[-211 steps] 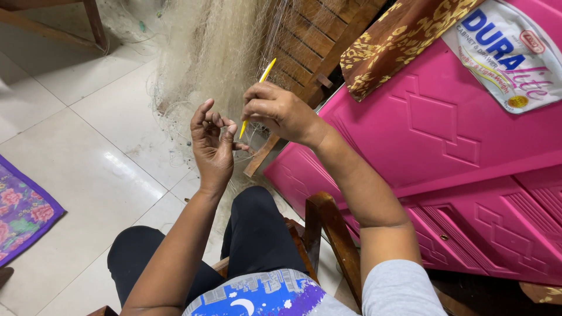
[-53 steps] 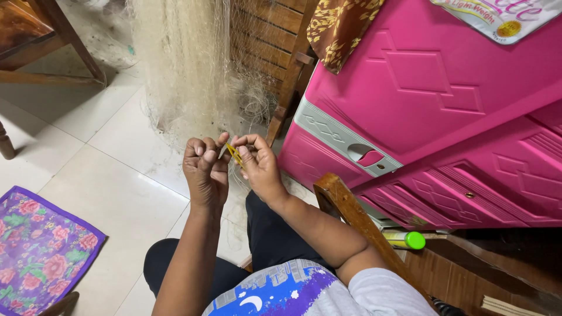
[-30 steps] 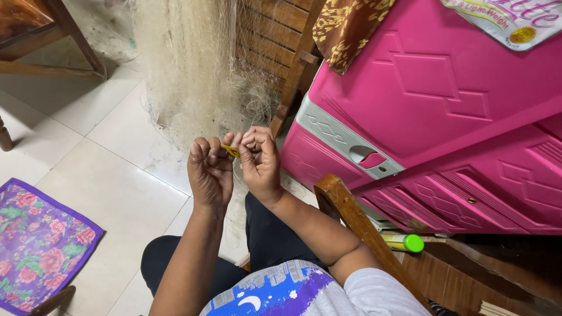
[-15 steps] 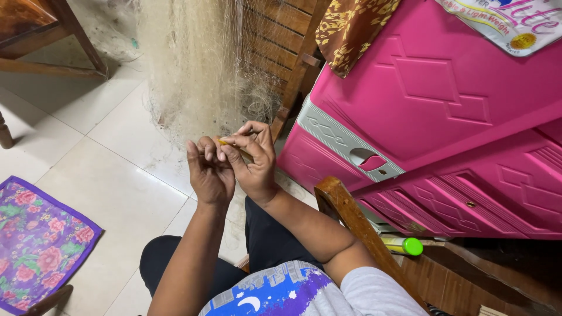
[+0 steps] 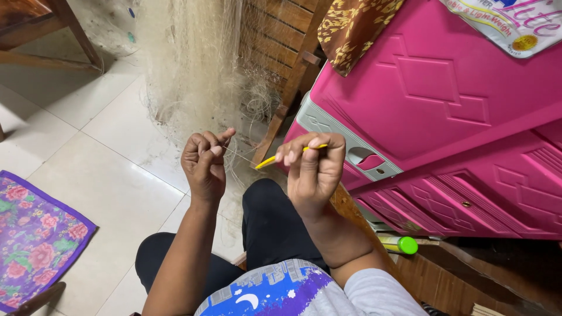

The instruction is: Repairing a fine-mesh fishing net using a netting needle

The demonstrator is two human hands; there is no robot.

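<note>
Right hand [image 5: 313, 169] pinches the stiff, light yellow netting needle [image 5: 275, 158] mid-shaft; left hand [image 5: 204, 161] grips closed on fine, limp fishing net [image 5: 193, 64] twine.

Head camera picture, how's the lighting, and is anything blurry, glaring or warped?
Head view: soft, even indoor light; a faint sheen on the pale floor tiles, no harsh glare. Left hand, right hand and yellow netting needle are sharp; the fine net strands merge into a haze. The pink cabinet edges slant from the wide lens; the lower right corner is dim.
</note>
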